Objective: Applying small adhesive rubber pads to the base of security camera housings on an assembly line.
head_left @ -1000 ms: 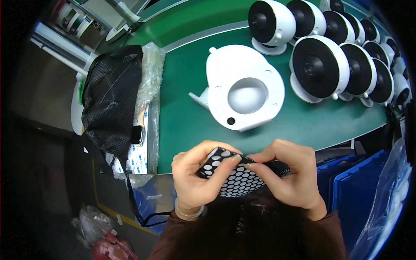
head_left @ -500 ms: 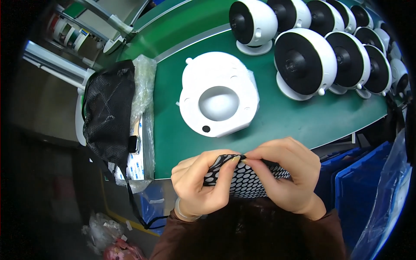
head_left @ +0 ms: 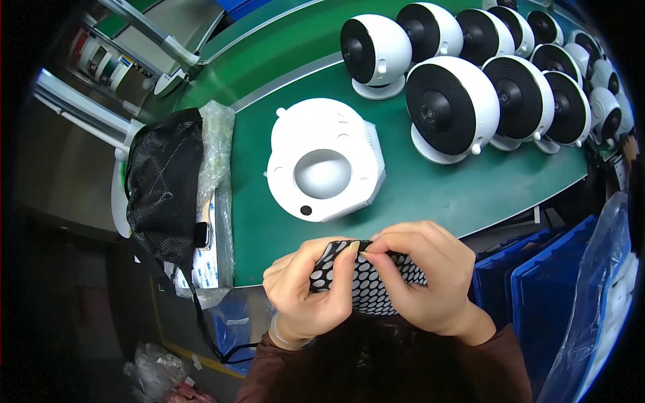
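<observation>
A black cloth with white dots (head_left: 371,285) spans the gap between my two hands at the table's front edge. My left hand (head_left: 310,279) pinches its upper edge between thumb and fingers. Close beside it, my right hand (head_left: 424,272) pinches the same edge, with the two thumb tips almost touching. The cloth's lower part drops out of sight over my lap. Farther off, a white plastic part (head_left: 282,174) with a round hollow and a black dot lies on the green table (head_left: 416,201).
Several white ball-shaped devices with black faces (head_left: 440,111) stand at the right and back. A black mesh bag (head_left: 164,181) and bubble wrap (head_left: 216,144) lie at the left. Blue bins (head_left: 547,285) are at the right. Another person's hand (head_left: 630,149) shows at the far right edge.
The view has shifted a little, so the table things sit lower or farther left. Both my hands keep their pinch on the dotted cloth, the thumbs still close together.
</observation>
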Demonstrator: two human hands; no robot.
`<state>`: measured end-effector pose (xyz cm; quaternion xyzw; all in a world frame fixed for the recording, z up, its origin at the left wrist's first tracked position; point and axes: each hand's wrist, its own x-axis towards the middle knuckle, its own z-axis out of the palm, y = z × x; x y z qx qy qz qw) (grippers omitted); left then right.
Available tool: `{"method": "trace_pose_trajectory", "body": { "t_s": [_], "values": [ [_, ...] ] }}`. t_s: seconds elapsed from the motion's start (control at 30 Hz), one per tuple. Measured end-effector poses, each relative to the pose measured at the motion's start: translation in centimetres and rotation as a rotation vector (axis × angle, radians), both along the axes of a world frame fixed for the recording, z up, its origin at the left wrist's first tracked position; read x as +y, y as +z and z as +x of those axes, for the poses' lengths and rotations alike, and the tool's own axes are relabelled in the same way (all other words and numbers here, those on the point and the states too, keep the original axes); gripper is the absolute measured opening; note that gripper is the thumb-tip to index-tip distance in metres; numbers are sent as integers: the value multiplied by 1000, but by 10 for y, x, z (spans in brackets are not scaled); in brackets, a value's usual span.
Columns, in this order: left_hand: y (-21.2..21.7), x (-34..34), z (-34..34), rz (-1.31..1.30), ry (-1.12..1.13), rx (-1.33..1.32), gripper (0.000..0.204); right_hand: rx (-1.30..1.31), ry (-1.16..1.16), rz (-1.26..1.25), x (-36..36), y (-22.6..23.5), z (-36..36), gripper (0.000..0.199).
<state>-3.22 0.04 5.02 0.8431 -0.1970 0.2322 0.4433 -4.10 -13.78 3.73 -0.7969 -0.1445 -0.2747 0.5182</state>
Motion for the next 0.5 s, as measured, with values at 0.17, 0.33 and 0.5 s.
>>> {"method": "trace_pose_trajectory", "body": {
  "t_s": [0.17,0.33,0.5],
  "values": [
    [-2,2,0,-6,-2,-14,8,21,24,125,3,-6,3,16],
    [-3,-1,4,18,-28,-37,8,29,17,151,-1,-9,5,16],
    [-3,-2,1,9,-15,-24,8,-89,19,122,-2,-13,7,17]
  ]
}}
